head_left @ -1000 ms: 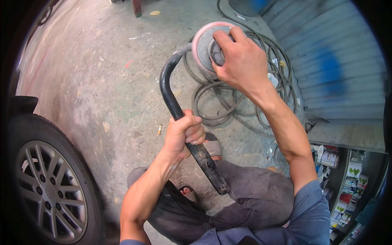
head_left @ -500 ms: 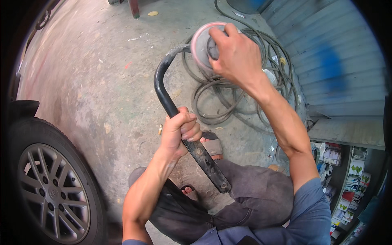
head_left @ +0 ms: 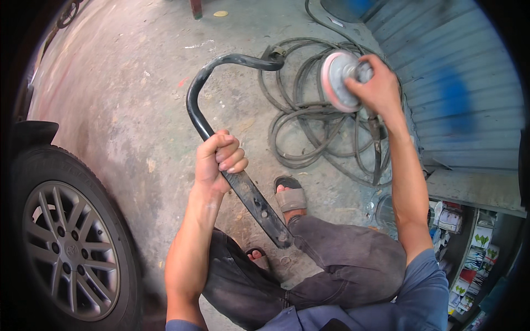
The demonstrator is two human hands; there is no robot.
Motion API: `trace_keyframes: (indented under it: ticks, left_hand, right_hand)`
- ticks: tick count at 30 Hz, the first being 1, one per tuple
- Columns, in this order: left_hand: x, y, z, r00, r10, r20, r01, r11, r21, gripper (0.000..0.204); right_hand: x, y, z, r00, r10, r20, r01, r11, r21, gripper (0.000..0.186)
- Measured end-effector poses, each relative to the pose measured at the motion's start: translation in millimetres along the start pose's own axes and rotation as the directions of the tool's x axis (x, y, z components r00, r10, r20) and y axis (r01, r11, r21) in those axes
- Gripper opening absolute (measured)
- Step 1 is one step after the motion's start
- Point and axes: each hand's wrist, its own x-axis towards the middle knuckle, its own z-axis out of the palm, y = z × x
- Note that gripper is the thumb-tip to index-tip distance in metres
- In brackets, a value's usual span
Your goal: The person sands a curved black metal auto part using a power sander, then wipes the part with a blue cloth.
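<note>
My left hand is closed round a bent black metal bar. The bar's flat end, with several holes, reaches down beside my knee, and its curved end bends away to the right above the floor. In my right hand is a round disc sander with a pinkish rim and pale pad, gripped by its body. The pad faces left toward the bar and stands apart from it. The sander looks slightly blurred, and part of its body is hidden behind my fingers.
A coiled hose lies on the concrete floor under the sander. A car wheel stands at the left. Along the right run a corrugated metal wall and a shelf with small packets. My sandalled feet are below the bar.
My right hand has drawn the sander to the right, off the bar's curved end. The left hand has shifted the bar slightly left, and that end now shows.
</note>
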Motion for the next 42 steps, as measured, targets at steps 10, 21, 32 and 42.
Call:
trace_keyframes:
  ticks: [10, 21, 32, 42]
  left_hand:
    - [4, 4, -8, 0.998, 0.032, -0.056, -0.035, 0.998, -0.055, 0.031]
    - [9, 17, -32, 0.889, 0.458, 0.000, -0.108, 0.209, 0.972, 0.025]
    - [33, 24, -93, 0.884, 0.432, -0.180, 0.449, -0.678, 0.582, 0.028]
    - [34, 26, -107, 0.933, 0.272, -0.235, 0.352, -0.563, 0.747, 0.046]
  right_hand:
    - [-74, 32, 115, 0.797, -0.090, 0.597, 0.134, 0.991, -0.029, 0.059]
    - [-111, 67, 153, 0.704, -0.040, 0.709, 0.134, 0.988, -0.077, 0.064]
    - [-137, 86, 160, 0.674, 0.021, 0.739, 0.103, 0.987, -0.123, 0.074]
    - [-169, 108, 147, 0.747, 0.070, 0.661, -0.051, 0.998, -0.047, 0.087]
